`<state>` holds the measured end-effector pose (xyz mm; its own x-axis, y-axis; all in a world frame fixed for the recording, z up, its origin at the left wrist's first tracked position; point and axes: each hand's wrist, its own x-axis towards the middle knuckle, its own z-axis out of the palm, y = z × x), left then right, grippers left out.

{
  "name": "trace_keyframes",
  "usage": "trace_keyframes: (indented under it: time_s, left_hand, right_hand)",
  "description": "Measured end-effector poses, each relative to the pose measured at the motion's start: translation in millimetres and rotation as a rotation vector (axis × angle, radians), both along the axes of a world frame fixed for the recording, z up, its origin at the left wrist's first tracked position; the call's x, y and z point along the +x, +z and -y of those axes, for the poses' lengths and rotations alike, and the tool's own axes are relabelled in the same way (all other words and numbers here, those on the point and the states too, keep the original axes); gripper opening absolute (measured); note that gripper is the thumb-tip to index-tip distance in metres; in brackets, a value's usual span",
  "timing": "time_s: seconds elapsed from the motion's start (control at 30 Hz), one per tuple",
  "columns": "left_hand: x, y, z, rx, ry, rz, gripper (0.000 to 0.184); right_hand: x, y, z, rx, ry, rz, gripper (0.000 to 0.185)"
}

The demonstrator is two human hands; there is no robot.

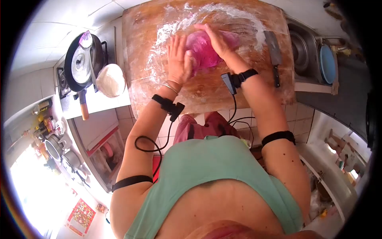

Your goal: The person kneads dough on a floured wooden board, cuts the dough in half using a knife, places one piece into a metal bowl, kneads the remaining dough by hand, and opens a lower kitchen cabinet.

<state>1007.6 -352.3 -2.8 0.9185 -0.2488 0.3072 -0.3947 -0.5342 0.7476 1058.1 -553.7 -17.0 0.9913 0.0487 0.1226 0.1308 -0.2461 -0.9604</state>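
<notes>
A bright pink lump of dough (203,49) lies on a large wooden board (147,93) dusted with white flour. My left hand (179,59) is at the dough's left edge, its fingers stretched out and pointing away from me. Across the top of the dough lies my right hand (214,40), palm turned inward and fingers extended. The dough sits between the two hands, partly covered by the right one. Whether the left palm presses on the dough or only on the board, I cannot tell.
A cleaver (273,51) with a dark handle lies on the board's right side. Left of the board stand a bowl of flour (111,81) and a black frying pan (99,53) on a stove. A sink (300,49) and a blue basin (327,63) are at the right.
</notes>
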Motion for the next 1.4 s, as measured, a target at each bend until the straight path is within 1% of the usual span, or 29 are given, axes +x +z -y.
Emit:
trace_keyframes:
  time_s: [0.07,0.1,0.13,0.17,0.2,0.23,0.3,0.33,0.4,0.47,0.53,0.6,0.63,0.67,0.7,0.77,0.8,0.87,0.93,1.0,1.03,1.07,1.1,1.13,1.2,1.23,1.27,1.33,1.4]
  left_hand:
    - [-1,14,25,0.06,-0.033,0.05,0.06]
    - [2,20,35,0.265,-0.018,0.155,0.06]
    - [4,22,44,0.47,-0.005,0.26,0.06]
    - [13,19,53,0.596,0.041,0.313,0.056]
    - [24,15,61,0.597,0.031,0.313,0.056]
    - [38,11,65,0.596,0.057,0.224,0.054]
    - [67,10,71,0.573,0.081,0.067,0.05]
    - [82,12,73,0.565,0.097,0.041,0.049]
    - [109,14,77,0.637,0.152,-0.078,0.051]
    - [134,-12,70,0.634,0.172,-0.023,0.053]
    - [125,-4,69,0.539,0.184,-0.072,0.059]
    - [117,-12,59,0.496,0.189,-0.321,0.063]
    - [94,1,60,0.391,0.247,-0.393,0.069]
    - [75,5,57,0.333,0.236,-0.417,0.072]
    - [53,-23,52,0.148,0.187,-0.342,0.076]
    - [31,-46,39,-0.039,0.142,-0.254,0.08]
    - [21,-43,28,-0.083,0.177,-0.554,0.092]
    - [12,-28,10,-0.128,0.216,-0.856,0.105]
    - [22,12,-1,-0.352,0.209,-0.742,0.111]
    - [33,36,-4,-0.401,0.157,-0.686,0.109]
    - [33,53,1,-0.435,0.057,-0.697,0.104]
    - [30,63,7,-0.467,-0.044,-0.708,0.098]
    - [24,61,10,-0.397,-0.172,-0.751,0.086]
    - [15,57,14,-0.326,-0.299,-0.793,0.073]
    - [-20,50,23,0.059,-0.36,-0.177,0.044]
    - [-39,55,27,0.127,-0.342,0.053,0.042]
    - [-54,54,29,0.147,-0.334,0.178,0.042]
    - [-77,32,29,0.205,-0.264,0.297,0.048]
    - [-71,16,28,0.25,-0.29,0.311,0.048]
  right_hand:
    - [-12,19,23,0.029,-0.119,0.157,0.053]
    - [-25,22,33,0.029,-0.225,0.091,0.046]
    - [-38,22,46,0.032,-0.233,0.09,0.046]
    - [-50,20,58,-0.003,-0.363,0.044,0.045]
    - [-62,17,71,-0.039,-0.491,-0.006,0.044]
    - [-72,9,82,-0.037,-0.495,-0.009,0.044]
    - [-87,-6,97,0.134,-0.639,-0.398,0.051]
    - [-92,-5,98,0.138,-0.643,-0.401,0.051]
    - [-98,-1,104,0.38,-0.563,-0.448,0.068]
    - [-91,-4,100,0.412,-0.581,-0.52,0.066]
    - [-56,-18,102,0.399,-0.589,-0.567,0.065]
    - [-31,-34,93,0.374,-0.598,-0.573,0.066]
    - [-18,-34,88,0.289,-0.578,-0.427,0.068]
    - [-12,-35,82,0.203,-0.557,-0.285,0.071]
    - [-13,-31,73,0.208,-0.56,-0.289,0.071]
    - [-1,-3,63,0.015,-0.497,-0.15,0.058]
    - [-6,14,61,-0.16,-0.42,-0.176,0.054]
    - [-28,48,35,-0.279,-0.327,-0.076,0.051]
    - [-59,52,15,-0.421,-0.204,0.224,0.032]
    - [-99,69,-2,-0.507,-0.136,0.414,0.032]
    - [-119,78,-10,-0.549,-0.107,0.511,0.032]
    - [-132,85,-13,-0.548,-0.102,0.513,0.032]
    - [-144,93,-14,-0.448,-0.075,0.526,0.029]
    - [-155,98,-14,-0.349,-0.047,0.537,0.034]
    - [-175,89,-8,-0.257,-0.08,0.456,0.04]
    - [-177,81,-6,-0.168,-0.12,0.385,0.047]
    - [-180,74,-6,-0.165,-0.121,0.393,0.047]
    - [-187,56,-9,-0.473,-0.193,0.375,0.057]
    - [-186,31,-7,-0.528,-0.182,0.41,0.061]
